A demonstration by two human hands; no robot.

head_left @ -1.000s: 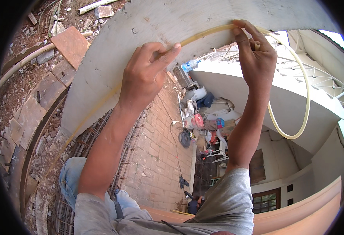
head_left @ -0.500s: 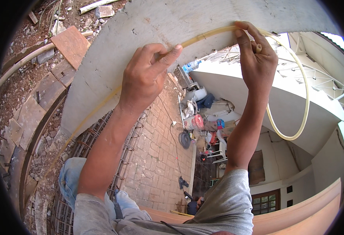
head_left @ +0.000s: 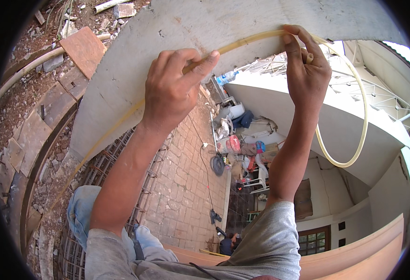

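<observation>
A thin, yellowish, see-through hose [head_left: 251,39] runs along a grey concrete wall face [head_left: 167,23]. My left hand [head_left: 174,86] is closed around the hose, with the thumb laid along it. Higher and to the right, my right hand [head_left: 308,70] pinches the hose between thumb and forefinger. A cut hose end [head_left: 310,58] pokes out between the right hand's other fingers. From there the hose hangs in a wide loop beside my right forearm. To the left it slopes down past my left wrist, its lower part faint against the rubble.
Below are brick paving [head_left: 177,186] and a rebar cage [head_left: 100,165] near my legs. Rubble with boards [head_left: 83,51] lies at left. Buckets [head_left: 228,143], a white plastic chair [head_left: 259,179] and a coiled dark hose [head_left: 217,164] stand farther down. A person [head_left: 229,242] is at the bottom.
The view has shifted slightly. Both hands keep their hold on the hose at nearly the same places.
</observation>
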